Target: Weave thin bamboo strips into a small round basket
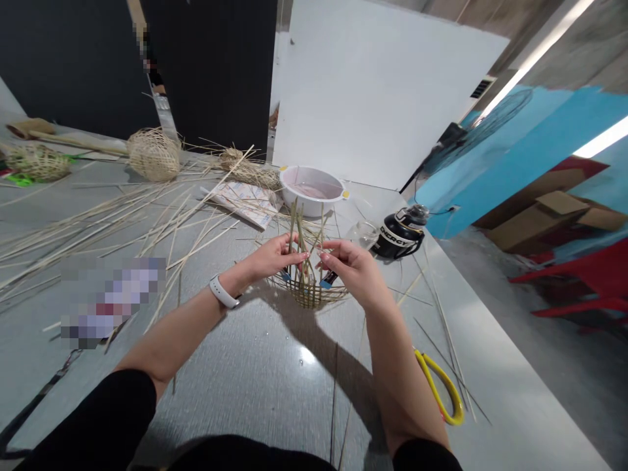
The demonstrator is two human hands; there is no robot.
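A partly woven bamboo basket stands on the table in front of me, its upright bamboo strips rising between my hands. My left hand has its thumb and fingers pinched around strips on the basket's left side. On the other side, my right hand pinches a thin strip between thumb and fingertips. A dark clip with a blue end sits on the weave below my right fingers. Another blue-ended clip shows under my left hand. The strip tips inside the fingers are partly hidden.
Loose bamboo strips spread across the left of the table. Behind the basket are a white basin and a paper packet. A black jug stands right; yellow-handled scissors lie by my right forearm. A woven ball-shaped basket sits far left.
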